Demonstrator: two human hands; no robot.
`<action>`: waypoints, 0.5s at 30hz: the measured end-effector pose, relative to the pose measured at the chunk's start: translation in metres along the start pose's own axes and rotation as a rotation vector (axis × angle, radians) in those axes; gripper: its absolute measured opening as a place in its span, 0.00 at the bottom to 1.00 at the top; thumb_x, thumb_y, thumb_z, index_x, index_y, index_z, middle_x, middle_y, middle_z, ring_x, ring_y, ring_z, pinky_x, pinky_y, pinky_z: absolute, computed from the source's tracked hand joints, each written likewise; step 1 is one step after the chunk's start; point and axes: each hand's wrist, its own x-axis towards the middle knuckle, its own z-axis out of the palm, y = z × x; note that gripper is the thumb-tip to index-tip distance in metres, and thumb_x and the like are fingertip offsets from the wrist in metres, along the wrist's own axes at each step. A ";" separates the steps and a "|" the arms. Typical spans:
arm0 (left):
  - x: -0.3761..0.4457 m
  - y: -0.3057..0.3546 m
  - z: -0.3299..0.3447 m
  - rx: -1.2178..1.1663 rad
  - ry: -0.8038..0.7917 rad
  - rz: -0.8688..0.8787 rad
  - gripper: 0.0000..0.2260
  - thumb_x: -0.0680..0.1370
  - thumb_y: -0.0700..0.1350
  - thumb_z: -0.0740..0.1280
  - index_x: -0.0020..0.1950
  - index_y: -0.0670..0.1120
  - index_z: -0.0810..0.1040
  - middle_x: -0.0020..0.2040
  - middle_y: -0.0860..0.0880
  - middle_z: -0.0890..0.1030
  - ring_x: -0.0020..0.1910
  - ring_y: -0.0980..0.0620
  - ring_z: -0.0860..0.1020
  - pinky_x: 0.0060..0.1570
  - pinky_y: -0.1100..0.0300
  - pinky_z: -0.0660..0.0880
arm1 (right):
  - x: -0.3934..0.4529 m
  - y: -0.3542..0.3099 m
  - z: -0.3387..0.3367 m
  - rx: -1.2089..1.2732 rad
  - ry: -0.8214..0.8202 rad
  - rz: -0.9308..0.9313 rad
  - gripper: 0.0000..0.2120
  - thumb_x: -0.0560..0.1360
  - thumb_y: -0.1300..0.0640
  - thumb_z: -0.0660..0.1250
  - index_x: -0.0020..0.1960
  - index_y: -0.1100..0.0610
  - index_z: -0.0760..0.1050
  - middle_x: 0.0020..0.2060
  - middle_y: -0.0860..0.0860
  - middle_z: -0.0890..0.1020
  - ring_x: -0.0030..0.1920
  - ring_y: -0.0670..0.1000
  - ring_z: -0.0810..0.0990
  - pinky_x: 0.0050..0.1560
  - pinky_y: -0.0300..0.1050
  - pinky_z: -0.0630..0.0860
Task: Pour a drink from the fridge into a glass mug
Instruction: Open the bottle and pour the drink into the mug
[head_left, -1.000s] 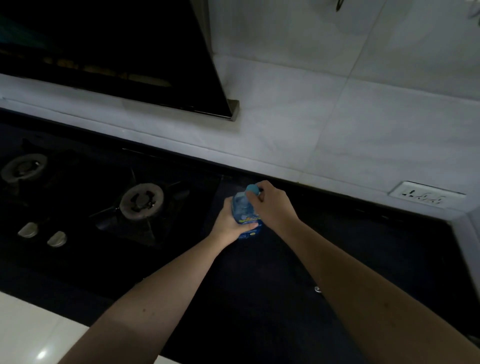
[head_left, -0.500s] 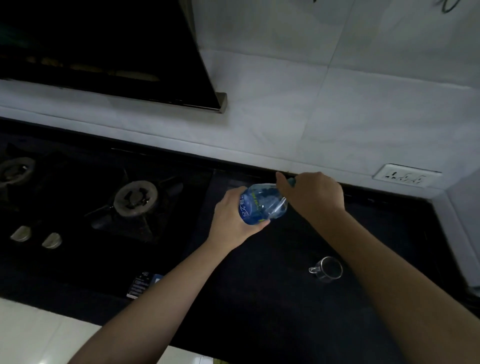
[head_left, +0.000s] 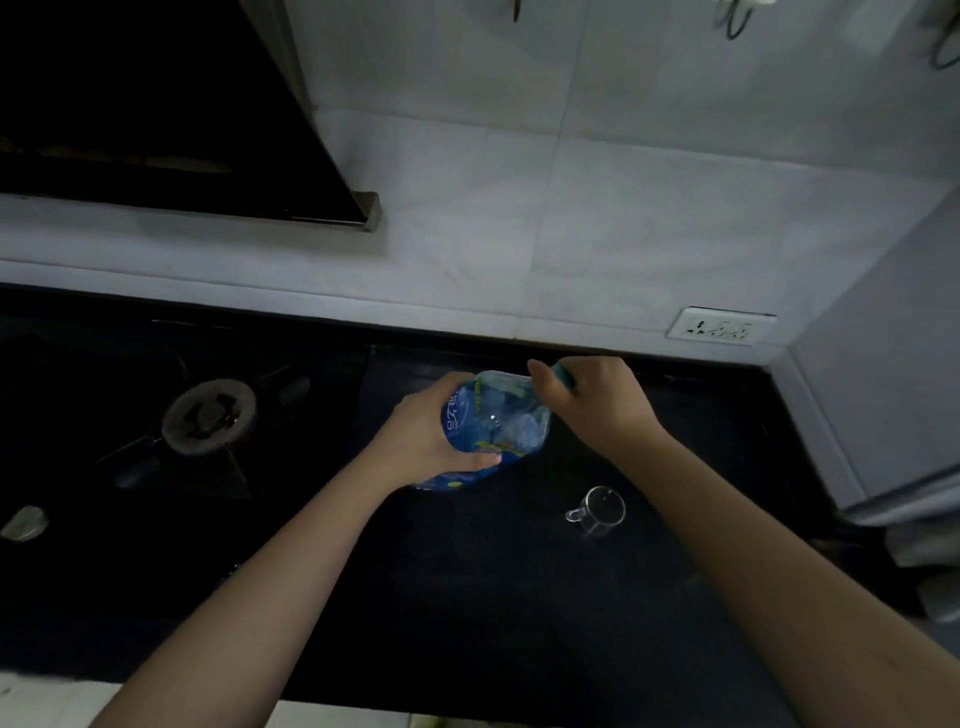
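While dim light is swallowing detail, the cap (head_left: 563, 375) is showing only as a teal sliver, probably still on. Black counter (head_left: 493, 597) w/ gas burner (head_left: 209, 415) is sitting under white wall tiles (head_left: 519, 208) & socket (head_left: 719, 327). Left hand (head_left: 421, 434) is gripping the tilted bottle (head_left: 496, 426); right hand (head_left: 597, 400) is curling round its cap. Glass mug (head_left: 597, 509) is standing just below-right, apart.
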 end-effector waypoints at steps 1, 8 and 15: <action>0.001 0.001 -0.003 -0.043 -0.065 0.005 0.35 0.57 0.62 0.82 0.59 0.71 0.70 0.55 0.67 0.80 0.54 0.66 0.79 0.52 0.70 0.75 | -0.003 -0.001 -0.004 0.019 0.010 -0.092 0.25 0.77 0.46 0.65 0.27 0.54 0.60 0.21 0.47 0.64 0.24 0.46 0.63 0.28 0.42 0.59; -0.009 0.006 0.014 -0.163 -0.167 0.031 0.35 0.60 0.54 0.84 0.63 0.65 0.72 0.58 0.62 0.81 0.57 0.61 0.80 0.54 0.65 0.76 | -0.016 0.003 -0.037 -0.138 0.000 -0.605 0.17 0.76 0.47 0.59 0.38 0.60 0.70 0.31 0.53 0.73 0.31 0.52 0.67 0.35 0.43 0.62; -0.019 0.016 0.052 0.012 0.108 0.003 0.34 0.61 0.59 0.80 0.63 0.60 0.72 0.55 0.64 0.79 0.54 0.69 0.77 0.53 0.70 0.73 | -0.020 0.011 -0.029 -0.429 -0.005 0.264 0.36 0.74 0.27 0.49 0.25 0.56 0.67 0.21 0.49 0.71 0.24 0.50 0.71 0.26 0.41 0.62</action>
